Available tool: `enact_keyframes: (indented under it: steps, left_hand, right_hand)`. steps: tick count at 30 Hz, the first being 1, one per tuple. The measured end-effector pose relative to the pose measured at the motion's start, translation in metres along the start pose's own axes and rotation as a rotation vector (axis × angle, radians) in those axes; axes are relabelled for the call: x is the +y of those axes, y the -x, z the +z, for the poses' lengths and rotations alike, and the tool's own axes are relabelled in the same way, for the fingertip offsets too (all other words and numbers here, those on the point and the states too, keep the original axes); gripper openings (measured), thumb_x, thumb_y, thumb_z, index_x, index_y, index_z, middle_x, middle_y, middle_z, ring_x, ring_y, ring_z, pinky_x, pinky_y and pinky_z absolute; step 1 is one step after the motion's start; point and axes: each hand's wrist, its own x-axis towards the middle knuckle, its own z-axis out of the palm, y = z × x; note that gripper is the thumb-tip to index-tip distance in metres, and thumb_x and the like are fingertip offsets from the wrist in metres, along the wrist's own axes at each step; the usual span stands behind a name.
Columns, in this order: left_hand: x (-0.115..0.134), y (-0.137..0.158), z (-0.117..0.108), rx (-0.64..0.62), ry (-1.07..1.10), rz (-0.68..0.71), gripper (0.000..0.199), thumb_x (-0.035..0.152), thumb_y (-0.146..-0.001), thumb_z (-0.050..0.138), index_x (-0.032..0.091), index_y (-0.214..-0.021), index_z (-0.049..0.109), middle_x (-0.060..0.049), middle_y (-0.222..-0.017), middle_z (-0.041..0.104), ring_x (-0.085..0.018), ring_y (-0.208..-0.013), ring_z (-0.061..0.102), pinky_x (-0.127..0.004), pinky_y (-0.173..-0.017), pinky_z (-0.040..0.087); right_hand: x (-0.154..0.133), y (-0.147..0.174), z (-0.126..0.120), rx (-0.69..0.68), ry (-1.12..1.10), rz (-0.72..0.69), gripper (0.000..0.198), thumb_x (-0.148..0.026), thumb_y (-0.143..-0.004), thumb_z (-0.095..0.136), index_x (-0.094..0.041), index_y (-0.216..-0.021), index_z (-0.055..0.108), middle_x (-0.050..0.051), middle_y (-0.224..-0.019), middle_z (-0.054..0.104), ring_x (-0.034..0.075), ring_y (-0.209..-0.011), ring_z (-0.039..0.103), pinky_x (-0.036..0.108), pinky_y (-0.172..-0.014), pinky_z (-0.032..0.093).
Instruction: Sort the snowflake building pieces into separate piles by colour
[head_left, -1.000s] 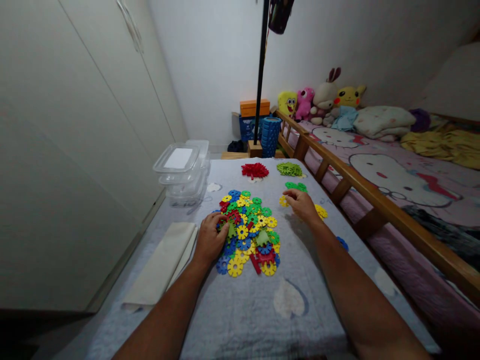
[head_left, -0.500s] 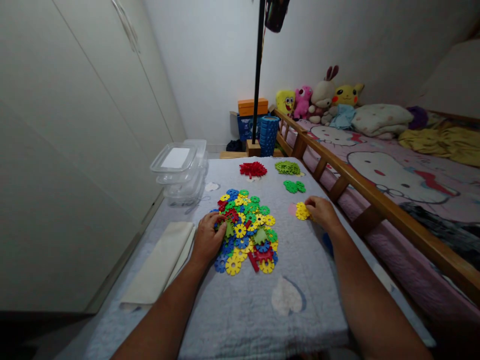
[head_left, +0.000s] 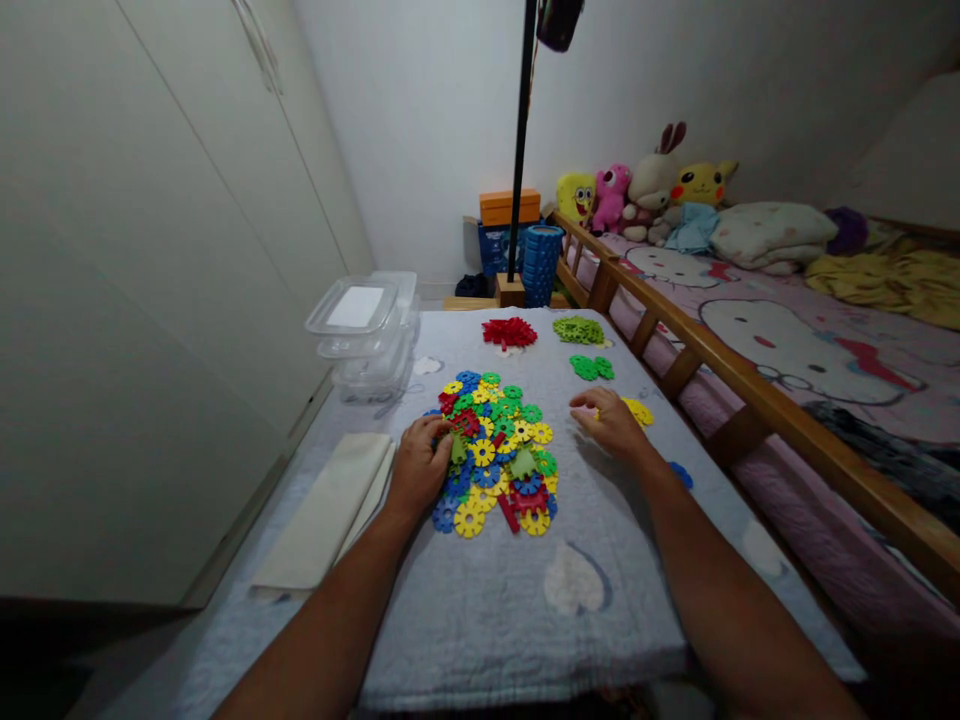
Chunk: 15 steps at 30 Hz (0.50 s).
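A heap of mixed plastic snowflake discs and notched pieces (head_left: 484, 452) in yellow, blue, green and red lies mid-table. My left hand (head_left: 418, 462) rests at the heap's left edge, fingers curved and thumb apart from them, close to a light green square piece (head_left: 458, 449). My right hand (head_left: 611, 425) hovers right of the heap, thumb and fingers apart, nothing visible held. Behind it lie yellow discs (head_left: 640, 411), partly hidden by the hand. A blue disc (head_left: 681, 474) lies beside the right forearm.
Farther back are red pieces (head_left: 509, 332), light green pieces (head_left: 577, 330) and green discs (head_left: 592, 367). Stacked clear plastic boxes (head_left: 352, 307) and a folded cream cloth (head_left: 324, 515) sit at left. A wooden bed rail (head_left: 701, 358) runs along the right side.
My right hand has left the yellow discs and moved left toward the heap, its fingers opening. The blue disc shows more fully. My left hand stays at the heap; the view shifts slightly.
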Motion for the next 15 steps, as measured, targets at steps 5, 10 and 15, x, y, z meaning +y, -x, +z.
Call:
enact_keyframes:
  steps: [5, 10, 15]
  left_hand:
    - [-0.003, 0.001, 0.000, 0.007, -0.012, -0.007, 0.022, 0.028, -0.088, 0.049, 0.022, -0.098, 0.068, -0.008, -0.113, 0.066, -0.026, -0.112, 0.060, -0.046, -0.104, 0.046]
    - [-0.004, 0.000, 0.000, 0.007, -0.028, -0.009, 0.022, 0.029, -0.088, 0.050, 0.021, -0.098, 0.068, -0.009, -0.113, 0.066, -0.026, -0.111, 0.059, -0.046, -0.103, 0.046]
    - [-0.004, 0.000, 0.001, -0.002, -0.034, -0.009, 0.022, 0.030, -0.089, 0.050, 0.021, -0.098, 0.068, -0.009, -0.113, 0.066, -0.026, -0.112, 0.059, -0.046, -0.104, 0.045]
  right_hand:
    - [-0.029, 0.003, 0.022, -0.158, -0.101, -0.111, 0.015, -0.022, -0.084, 0.061, -0.020, -0.095, 0.070, 0.008, -0.099, 0.068, 0.022, -0.097, 0.058, 0.036, -0.093, 0.040]
    - [-0.029, 0.006, 0.035, -0.252, -0.042, -0.119, 0.021, -0.024, -0.084, 0.064, -0.017, -0.103, 0.069, 0.010, -0.103, 0.064, 0.023, -0.100, 0.055, 0.035, -0.092, 0.040]
    - [-0.029, 0.006, 0.036, -0.260, -0.009, -0.103, 0.018, -0.022, -0.083, 0.064, -0.017, -0.100, 0.066, 0.009, -0.101, 0.061, 0.022, -0.097, 0.054, 0.033, -0.089, 0.040]
